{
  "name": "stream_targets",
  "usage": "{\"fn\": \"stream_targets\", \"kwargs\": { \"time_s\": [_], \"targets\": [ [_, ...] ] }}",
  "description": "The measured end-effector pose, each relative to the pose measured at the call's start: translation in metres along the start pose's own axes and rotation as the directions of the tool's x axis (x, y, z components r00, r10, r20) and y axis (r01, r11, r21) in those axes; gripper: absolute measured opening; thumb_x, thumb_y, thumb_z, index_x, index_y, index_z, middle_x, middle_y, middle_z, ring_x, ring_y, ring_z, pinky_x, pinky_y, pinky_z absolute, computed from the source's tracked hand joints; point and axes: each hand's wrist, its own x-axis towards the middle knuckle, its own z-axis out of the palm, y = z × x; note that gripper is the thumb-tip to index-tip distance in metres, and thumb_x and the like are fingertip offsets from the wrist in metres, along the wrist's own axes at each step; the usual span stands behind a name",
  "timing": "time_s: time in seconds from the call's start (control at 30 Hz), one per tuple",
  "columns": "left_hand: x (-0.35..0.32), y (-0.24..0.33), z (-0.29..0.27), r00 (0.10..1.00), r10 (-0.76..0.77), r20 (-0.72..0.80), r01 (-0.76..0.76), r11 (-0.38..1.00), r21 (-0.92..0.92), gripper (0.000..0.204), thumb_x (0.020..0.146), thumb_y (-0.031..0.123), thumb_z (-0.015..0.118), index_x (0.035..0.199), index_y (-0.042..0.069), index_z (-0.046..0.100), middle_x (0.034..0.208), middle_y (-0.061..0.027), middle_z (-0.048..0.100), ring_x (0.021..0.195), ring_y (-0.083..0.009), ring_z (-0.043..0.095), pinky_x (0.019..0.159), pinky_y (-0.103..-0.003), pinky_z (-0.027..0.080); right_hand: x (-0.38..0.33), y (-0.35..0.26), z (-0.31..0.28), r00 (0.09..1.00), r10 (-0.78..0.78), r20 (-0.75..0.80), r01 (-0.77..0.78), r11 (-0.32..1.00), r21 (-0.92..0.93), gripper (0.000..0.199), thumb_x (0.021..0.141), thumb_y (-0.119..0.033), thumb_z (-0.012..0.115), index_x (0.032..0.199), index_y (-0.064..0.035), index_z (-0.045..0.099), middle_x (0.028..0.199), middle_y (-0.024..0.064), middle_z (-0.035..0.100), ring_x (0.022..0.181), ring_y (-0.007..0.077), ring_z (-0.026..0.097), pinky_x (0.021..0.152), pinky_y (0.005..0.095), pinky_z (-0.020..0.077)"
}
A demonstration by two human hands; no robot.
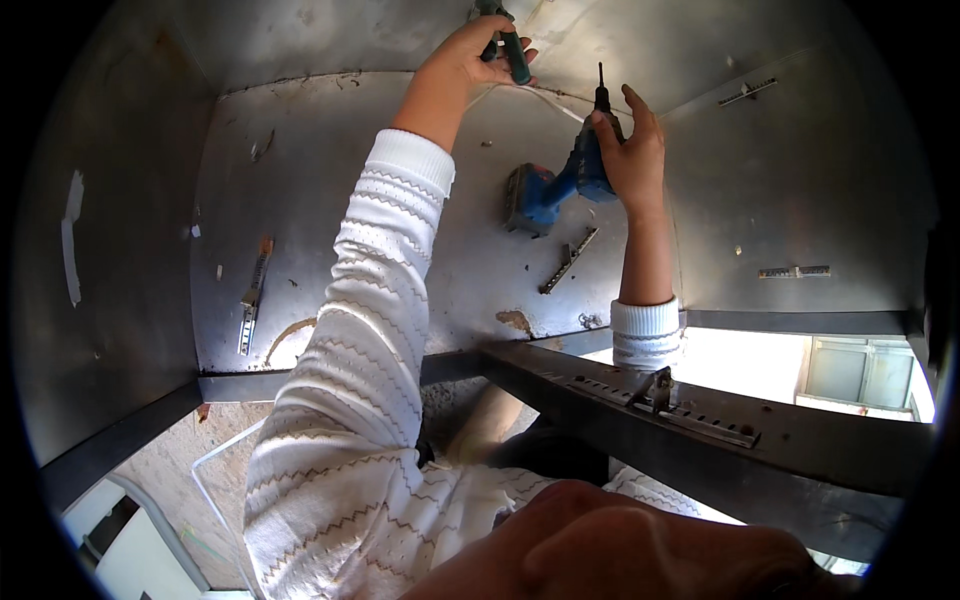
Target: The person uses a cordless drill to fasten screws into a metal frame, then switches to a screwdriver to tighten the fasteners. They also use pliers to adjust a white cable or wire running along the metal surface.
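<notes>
Inside a grey, box-like sheet-metal enclosure (310, 170), the left hand (478, 55) grasps a dark-green, two-handled plier-like tool (517, 60). Nearby, the right hand (637, 160), fingers partly extended, touches a blue-and-black cordless drill (590, 172); whether it grips, I cannot tell.

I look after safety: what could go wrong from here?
The drill has an exposed bit near the bare right hand; a nick seems possible if it spins. The left hand holds pliers, which could slip. The right sleeve looks close to the bracket on the beam and might snag.
</notes>
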Motion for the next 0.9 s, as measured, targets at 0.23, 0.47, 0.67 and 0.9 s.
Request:
{"fn": "stream_targets", "kwargs": {
  "time_s": [0.23, 0.47, 0.67, 0.9],
  "targets": [
    [0.021, -0.015, -0.038, 0.809, 0.069, 0.584, 0.220, 0.886, -0.409, 0.047, 0.099, 0.021, 0.064, 0.131, -0.009, 0.050, 0.130, -0.0252, 0.057, 0.125, -0.0381, 0.057, 0.113, -0.064, 0.042, -0.004, -0.002, 0.010, 0.963, 0.221, 0.153, -0.241, 0.962, 0.127, 0.049, 0.094, -0.032, 0.072, 0.131, 0.0005, 0.064, 0.120, 0.0248, 0.068, 0.114, 0.0404, 0.064, 0.100, 0.0449, 0.0495],
    [0.029, -0.040, -0.033, 0.607, 0.354, 0.712, 0.508, 0.516, -0.690, 0.039, 0.105, 0.027, 0.053, 0.133, 0.001, 0.055, 0.130, -0.0212, 0.059, 0.121, -0.0373, 0.059, 0.106, -0.054, 0.050, -0.006, 0.001, 0.008, 0.945, 0.272, 0.179, -0.296, 0.947, 0.126, 0.043, 0.095, -0.032, 0.070, 0.127, -0.0040, 0.068, 0.123, 0.0218, 0.068, 0.116, 0.0387, 0.064, 0.102, 0.0429, 0.0491],
    [0.013, -0.045, -0.020, 0.566, 0.491, 0.662, 0.395, 0.543, -0.741, 0.037, 0.101, 0.014, 0.051, 0.133, -0.003, 0.055, 0.133, -0.0228, 0.061, 0.125, -0.0393, 0.057, 0.106, -0.061, 0.048, -0.007, 0.005, 0.008, 0.941, 0.278, 0.194, -0.307, 0.942, 0.136, 0.040, 0.096, -0.032, 0.069, 0.125, -0.0042, 0.070, 0.123, 0.0216, 0.068, 0.116, 0.0384, 0.065, 0.101, 0.0424, 0.0495],
    [-0.010, -0.034, -0.020, 0.836, 0.029, 0.548, 0.088, 0.978, -0.186, 0.060, 0.086, -0.009, 0.048, 0.140, 0.017, 0.045, 0.157, -0.0285, 0.040, 0.145, -0.0498, 0.040, 0.109, -0.085, 0.026, -0.007, 0.006, 0.011, 0.941, 0.273, 0.199, -0.306, 0.939, 0.156, 0.040, 0.096, -0.033, 0.068, 0.125, -0.0051, 0.070, 0.123, 0.0213, 0.068, 0.116, 0.0380, 0.065, 0.101, 0.0417, 0.0495]
  ]
}}
